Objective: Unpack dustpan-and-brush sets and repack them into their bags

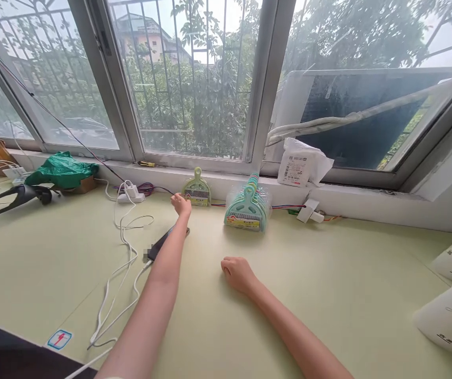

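Observation:
My left hand (181, 204) reaches far forward, its fingers curled at the left edge of a small yellow-green dustpan and brush set (197, 190). That set stands upright near the wall with a yellow label across its front. The fingertips are partly hidden, but the hand appears closed on the edge. To the right stands a row of similar mint-green dustpan and brush sets (245, 208), several deep, in clear wrapping. My right hand (238, 273) rests on the table in a loose fist, in front of the row and apart from it, with nothing visible in it.
Under my left forearm lies a phone (158, 246) with a white cable (121, 279). A power strip (131, 196), green plastic bag (64, 169) and black object (22, 197) are left. A white package (303, 163) sits on the sill; white cups (449, 316) stand right.

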`<state>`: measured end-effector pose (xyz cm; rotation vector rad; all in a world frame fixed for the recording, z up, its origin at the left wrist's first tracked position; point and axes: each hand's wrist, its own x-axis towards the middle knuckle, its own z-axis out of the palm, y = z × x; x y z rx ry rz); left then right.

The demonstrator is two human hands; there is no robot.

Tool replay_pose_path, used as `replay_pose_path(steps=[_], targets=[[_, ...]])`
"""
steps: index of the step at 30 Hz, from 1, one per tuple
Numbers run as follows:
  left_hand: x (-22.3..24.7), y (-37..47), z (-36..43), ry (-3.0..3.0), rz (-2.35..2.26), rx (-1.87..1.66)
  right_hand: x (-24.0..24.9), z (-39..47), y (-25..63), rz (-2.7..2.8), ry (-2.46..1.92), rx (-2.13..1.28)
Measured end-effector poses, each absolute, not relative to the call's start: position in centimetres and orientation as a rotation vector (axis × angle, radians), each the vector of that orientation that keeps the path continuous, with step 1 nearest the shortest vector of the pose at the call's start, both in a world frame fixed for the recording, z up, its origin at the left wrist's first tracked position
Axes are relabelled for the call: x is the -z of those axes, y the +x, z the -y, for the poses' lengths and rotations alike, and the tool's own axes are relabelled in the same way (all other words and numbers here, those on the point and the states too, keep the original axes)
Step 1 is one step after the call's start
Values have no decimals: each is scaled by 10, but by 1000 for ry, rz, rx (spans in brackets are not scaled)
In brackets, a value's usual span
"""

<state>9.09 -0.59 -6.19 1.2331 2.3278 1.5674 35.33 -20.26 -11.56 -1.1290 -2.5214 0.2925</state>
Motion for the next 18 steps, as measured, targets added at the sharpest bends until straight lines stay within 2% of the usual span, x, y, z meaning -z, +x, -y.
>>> replay_pose_path(steps=[10, 14, 18], targets=[[89, 9, -88, 1331, -2206, -1308, 115, 184, 353, 2376, -1147, -633], [97, 5, -99, 1332, -2198, -1272, 114, 182, 353, 2359, -1152, -679], [81, 8, -85, 1409, -2093, -1357, 113, 180, 353, 2353, -1156, -668]])
